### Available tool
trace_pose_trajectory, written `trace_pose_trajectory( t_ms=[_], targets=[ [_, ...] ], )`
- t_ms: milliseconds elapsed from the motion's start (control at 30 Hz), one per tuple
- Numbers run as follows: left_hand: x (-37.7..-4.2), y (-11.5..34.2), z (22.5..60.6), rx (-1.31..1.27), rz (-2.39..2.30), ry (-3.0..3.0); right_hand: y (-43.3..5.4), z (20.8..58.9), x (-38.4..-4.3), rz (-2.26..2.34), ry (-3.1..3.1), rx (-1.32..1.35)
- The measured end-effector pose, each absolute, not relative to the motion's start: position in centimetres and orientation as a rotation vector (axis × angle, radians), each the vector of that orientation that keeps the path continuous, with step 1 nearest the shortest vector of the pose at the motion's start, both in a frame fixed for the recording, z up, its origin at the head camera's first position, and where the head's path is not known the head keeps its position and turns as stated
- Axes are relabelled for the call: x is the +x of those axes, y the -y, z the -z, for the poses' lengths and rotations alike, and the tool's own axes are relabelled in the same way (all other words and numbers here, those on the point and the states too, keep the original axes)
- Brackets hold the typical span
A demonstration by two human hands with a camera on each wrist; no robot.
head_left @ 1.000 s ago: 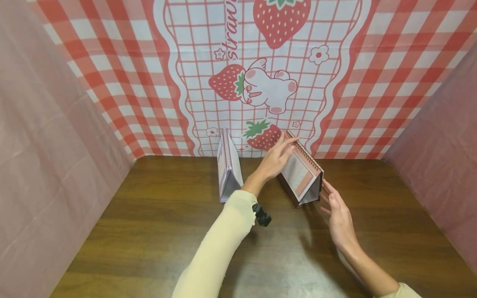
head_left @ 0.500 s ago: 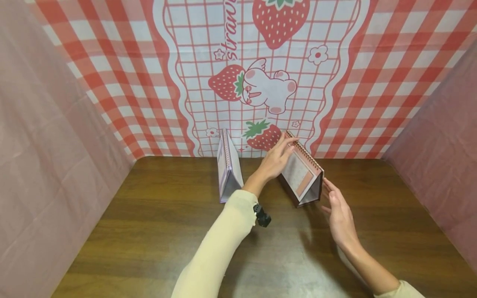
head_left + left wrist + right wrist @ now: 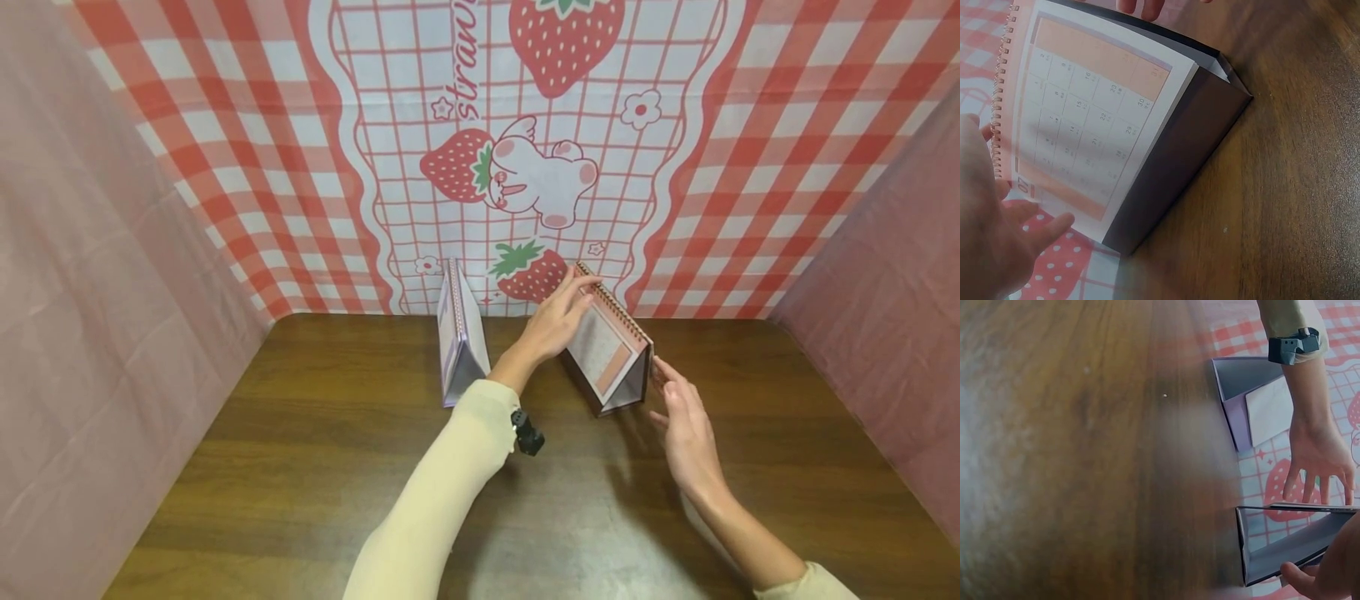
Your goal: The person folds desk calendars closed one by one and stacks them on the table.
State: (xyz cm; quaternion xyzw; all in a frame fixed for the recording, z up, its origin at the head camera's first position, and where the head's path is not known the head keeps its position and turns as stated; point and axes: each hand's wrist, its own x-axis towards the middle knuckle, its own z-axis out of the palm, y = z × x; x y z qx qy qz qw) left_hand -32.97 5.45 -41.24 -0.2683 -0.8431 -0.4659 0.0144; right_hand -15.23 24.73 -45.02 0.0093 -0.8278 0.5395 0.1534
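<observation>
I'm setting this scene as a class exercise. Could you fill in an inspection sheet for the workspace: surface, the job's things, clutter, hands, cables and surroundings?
Surface: wooden table, brown, with a soft sheen towards the front.
Job's things: pink calendar, standing tent-like at the rear; purple calendar, standing to its left, apart from it.
Clutter: nothing seen.
Hands: left hand touches the far end of the pink calendar, near its top; right hand has its fingertips at the near end, contact uncertain. A black device sits at the left wrist.
Cables: nothing seen.
Surroundings: strawberry-print backdrop behind; pink fabric on both sides.
</observation>
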Motion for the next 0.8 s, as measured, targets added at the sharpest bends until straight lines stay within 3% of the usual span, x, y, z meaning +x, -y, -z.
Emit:
trace_pose_trajectory(
  t_ms=[800],
  targets=[
    [-32.93, -5.55, 41.22, -0.821, 1.482, 2.630, -24.73, 44.62, -15.86, -1.551, 2.286, 0.027]
  ],
)
